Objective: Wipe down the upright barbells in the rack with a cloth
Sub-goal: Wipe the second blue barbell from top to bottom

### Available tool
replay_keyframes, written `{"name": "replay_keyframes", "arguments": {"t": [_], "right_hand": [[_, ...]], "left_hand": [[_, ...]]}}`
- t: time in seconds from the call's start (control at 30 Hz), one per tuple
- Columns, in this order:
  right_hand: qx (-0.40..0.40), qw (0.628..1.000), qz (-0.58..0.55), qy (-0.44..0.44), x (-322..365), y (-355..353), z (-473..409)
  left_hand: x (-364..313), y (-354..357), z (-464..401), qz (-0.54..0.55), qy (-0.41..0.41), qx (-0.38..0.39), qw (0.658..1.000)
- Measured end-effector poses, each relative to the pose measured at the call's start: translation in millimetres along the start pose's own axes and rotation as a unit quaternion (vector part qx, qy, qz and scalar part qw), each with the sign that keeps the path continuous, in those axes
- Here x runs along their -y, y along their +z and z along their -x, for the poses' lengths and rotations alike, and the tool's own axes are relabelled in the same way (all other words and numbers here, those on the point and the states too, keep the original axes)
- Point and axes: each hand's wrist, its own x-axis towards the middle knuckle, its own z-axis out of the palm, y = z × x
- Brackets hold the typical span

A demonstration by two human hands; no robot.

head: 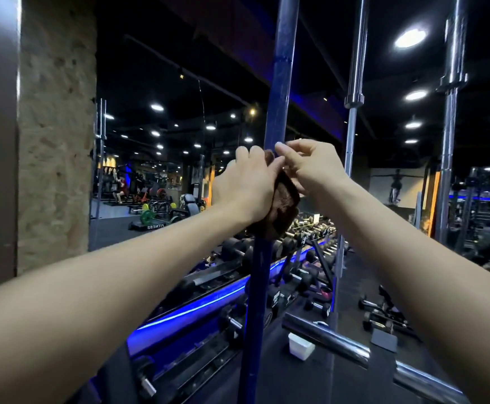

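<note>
You are reaching both arms forward. Your left hand point(245, 189) is curling its fingers round the dark cloth point(281, 208), wrapping it against the blue upright barbell point(278, 91) at centre. Your right hand point(311, 167) is pinching the cloth's top edge, fingers bent. Two chrome barbells point(354, 83) are standing farther right.

You grip a dark brown cloth point(281, 211) against a blue barbell point(281, 83) whose paint looks scuffed and paler in patches. The two barbells to its right point(354, 68) are shiny silver chrome. Your view takes in a rough tan stone pillar point(54, 126) on the left, a bright blue light strip point(197, 307) under black dumbbells point(238, 249), and a green plate point(147, 216) (far back on the dark floor).
</note>
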Motion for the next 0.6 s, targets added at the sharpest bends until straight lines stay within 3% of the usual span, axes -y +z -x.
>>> {"name": "replay_keyframes", "arguments": {"t": [0.13,0.33,0.6], "right_hand": [[-0.001,1.0,-0.022,0.012,-6.2,6.3,0.5],[-0.022,0.999,-0.026,0.029,-10.6,-0.4,3.6],[-0.013,1.0,0.021,-0.001,-7.0,4.5,2.2]], "left_hand": [[13.3,15.8,20.2,0.021,-0.025,0.006,0.999],[23.1,43.7,77.2,-0.039,-0.029,0.114,0.992],[3.5,10.0,7.9,0.034,-0.044,-0.002,0.998]]}}
